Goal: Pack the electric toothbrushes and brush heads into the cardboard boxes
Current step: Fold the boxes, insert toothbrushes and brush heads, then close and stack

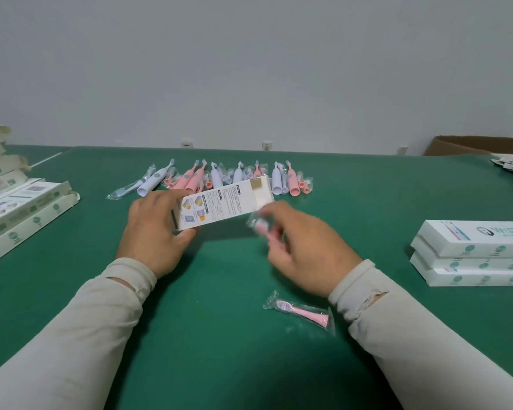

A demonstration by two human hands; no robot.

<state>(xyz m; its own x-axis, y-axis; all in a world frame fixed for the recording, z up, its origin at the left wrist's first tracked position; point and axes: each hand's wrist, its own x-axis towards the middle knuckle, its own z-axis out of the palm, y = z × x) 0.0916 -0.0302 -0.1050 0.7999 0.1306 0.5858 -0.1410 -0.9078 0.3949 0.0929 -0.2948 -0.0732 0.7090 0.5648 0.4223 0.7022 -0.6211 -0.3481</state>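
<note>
The left hand (156, 232) grips a white printed cardboard box (219, 205) above the green table (219, 335). The right hand (302, 247) pinches a pink plastic-wrapped brush head (261, 227) near its open end.

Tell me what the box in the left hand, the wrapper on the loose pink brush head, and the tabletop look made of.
Box: thin white printed card, brown inside its flap. Wrapper: clear glossy plastic film, crinkled, glinting. Tabletop: matte green, probably rubber matting or felt; can't tell.
</note>
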